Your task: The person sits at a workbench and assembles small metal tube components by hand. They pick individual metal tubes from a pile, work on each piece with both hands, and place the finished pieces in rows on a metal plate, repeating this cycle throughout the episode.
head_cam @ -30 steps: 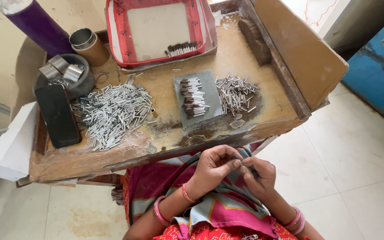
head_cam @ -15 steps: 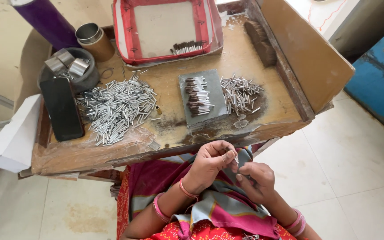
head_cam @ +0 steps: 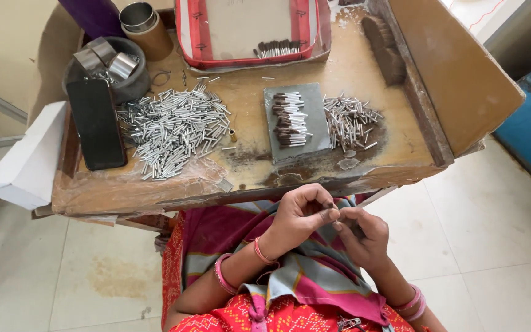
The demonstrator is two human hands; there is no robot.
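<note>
- Head view is showing the left hand [head_cam: 299, 215] and the right hand [head_cam: 361, 237] meeting over the lap, just below the near edge of the wooden work table [head_cam: 247, 178].
- Both hands are pinching a tiny piece [head_cam: 337, 222] between their fingertips; the left fingers are curled tight around it, and the right hand is also appearing to hold something dark in its palm, too hidden to identify.
- Judging by the pile of small metal tubes [head_cam: 173, 132] lying on the table well ahead of the hands, the piece is probably light, stiff and smooth, so it is likely slipping easily and is best taken by its sides with the fingertips.
- Finished brush-like pieces [head_cam: 290, 118] with dark tips are resting in rows on a grey slab [head_cam: 311, 132]; those soft tips are looking delicate, so the metal end seems the safer grip.
- More loose tubes [head_cam: 348, 121] are lying just right of the slab.
- Packaging is standing round the edges: a white box [head_cam: 29, 160] is hanging off the left corner, a red-rimmed tray [head_cam: 185, 31] is sitting at the far side, a cardboard-coloured tin [head_cam: 149, 27] is standing beside a grey bowl [head_cam: 133, 86], and a black phone [head_cam: 96, 123] is lying flat.
</note>
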